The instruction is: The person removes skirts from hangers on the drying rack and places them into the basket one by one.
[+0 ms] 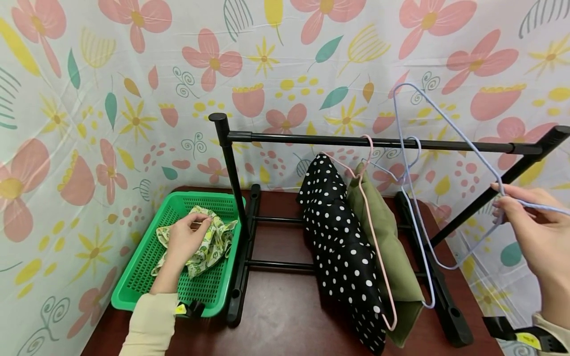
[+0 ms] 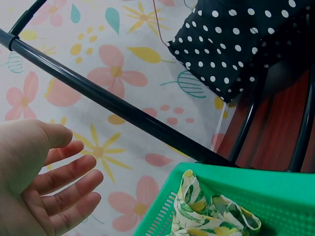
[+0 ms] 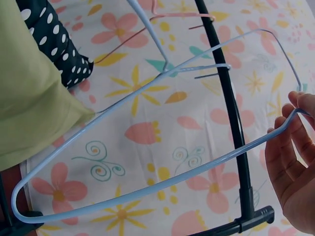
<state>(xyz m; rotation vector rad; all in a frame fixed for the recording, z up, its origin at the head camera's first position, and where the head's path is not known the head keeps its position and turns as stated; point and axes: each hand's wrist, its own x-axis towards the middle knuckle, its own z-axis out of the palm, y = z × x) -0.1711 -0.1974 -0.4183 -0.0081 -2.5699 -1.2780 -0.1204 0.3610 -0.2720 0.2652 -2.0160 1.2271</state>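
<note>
At the right, my right hand (image 1: 536, 222) pinches a light blue wire hanger (image 3: 147, 189) between thumb and fingers near its neck. The hanger is held tilted in front of the rack and carries no cloth. Over the green basket (image 1: 129, 277), my left hand (image 1: 189, 235) hovers with its fingers loosely bent. The left wrist view shows that hand with nothing in it, apart from the cloth. Below it, a crumpled white cloth with a lemon and leaf print (image 1: 209, 252) lies in the basket.
A black rack (image 1: 307, 139) stands on the dark red table (image 1: 276, 306). From its bar hang a black polka-dot cloth (image 1: 338, 247) on a pink hanger (image 1: 371, 225) and an olive green cloth (image 1: 392, 247) on another blue hanger. A flower-patterned curtain (image 1: 285, 64) closes off the back.
</note>
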